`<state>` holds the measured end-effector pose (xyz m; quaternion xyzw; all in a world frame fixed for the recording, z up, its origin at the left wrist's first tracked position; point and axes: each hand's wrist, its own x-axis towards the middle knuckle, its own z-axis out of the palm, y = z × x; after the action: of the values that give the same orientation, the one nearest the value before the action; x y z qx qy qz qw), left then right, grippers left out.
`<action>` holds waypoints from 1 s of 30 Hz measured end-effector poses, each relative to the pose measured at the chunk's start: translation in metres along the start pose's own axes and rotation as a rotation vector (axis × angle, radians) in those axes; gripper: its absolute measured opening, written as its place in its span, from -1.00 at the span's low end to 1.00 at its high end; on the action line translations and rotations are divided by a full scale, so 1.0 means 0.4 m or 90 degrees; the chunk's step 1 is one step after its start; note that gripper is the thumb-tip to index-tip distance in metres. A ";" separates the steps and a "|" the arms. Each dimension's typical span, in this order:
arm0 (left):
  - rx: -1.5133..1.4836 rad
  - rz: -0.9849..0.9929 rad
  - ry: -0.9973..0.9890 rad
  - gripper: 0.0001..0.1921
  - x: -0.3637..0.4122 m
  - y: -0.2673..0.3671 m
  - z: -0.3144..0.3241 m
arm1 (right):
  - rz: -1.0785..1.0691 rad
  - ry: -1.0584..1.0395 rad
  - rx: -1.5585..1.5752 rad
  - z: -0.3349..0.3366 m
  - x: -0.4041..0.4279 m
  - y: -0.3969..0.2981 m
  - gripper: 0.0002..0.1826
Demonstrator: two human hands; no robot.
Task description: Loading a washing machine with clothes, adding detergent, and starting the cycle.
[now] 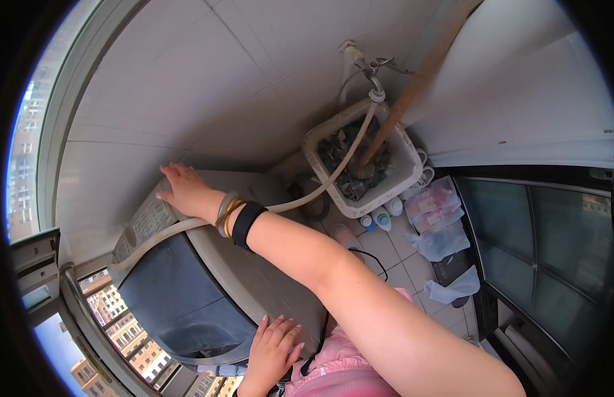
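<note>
A grey washing machine (287,302) with a dark see-through lid (187,297) stands before me; the lid is down. My right hand (190,191) reaches across to the far end of its control panel (150,221). Thumb and fingers are spread around a grey rounded part there; the palm hides whether they grip it. Bracelets and a black band circle that wrist. My left hand (274,345) lies on the machine's near edge beside the lid, fingers apart and holding nothing. A pale hose (312,196) runs from the metal tap (371,74), passes under my right wrist and along the panel.
Below the tap, a white basin (411,171) holds dark debris and the end of a slanting brown pole (426,69). Bottles (383,218) and plastic bags (433,206) sit on the tiled floor. Glass-panelled doors (505,228) stand right; a window (133,327) is left.
</note>
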<state>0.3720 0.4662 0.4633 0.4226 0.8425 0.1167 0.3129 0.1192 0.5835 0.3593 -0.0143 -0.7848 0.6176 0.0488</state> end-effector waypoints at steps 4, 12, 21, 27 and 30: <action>0.073 0.003 -0.028 -0.72 0.023 -0.014 0.040 | -0.101 0.253 0.024 -0.004 -0.241 -0.093 -0.57; -0.034 0.021 -0.055 -0.77 0.077 -0.011 0.034 | -0.032 0.118 0.153 -0.109 -0.650 -0.031 -0.90; 0.031 0.079 -0.049 -0.91 0.105 0.038 0.024 | 0.276 0.094 -0.153 -0.225 -0.933 0.274 -0.66; 0.014 0.095 0.052 -0.88 0.062 0.083 0.081 | 0.684 0.198 -0.267 -0.261 -1.397 0.443 -0.66; 0.046 0.153 0.057 -0.72 0.057 0.119 0.113 | 0.831 0.206 -0.257 -0.234 -1.731 0.451 -0.67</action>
<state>0.4204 0.5103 0.4404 0.5257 0.8026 0.1418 0.2437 0.8100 0.6595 0.1651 -0.5831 -0.6979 0.3530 -0.2197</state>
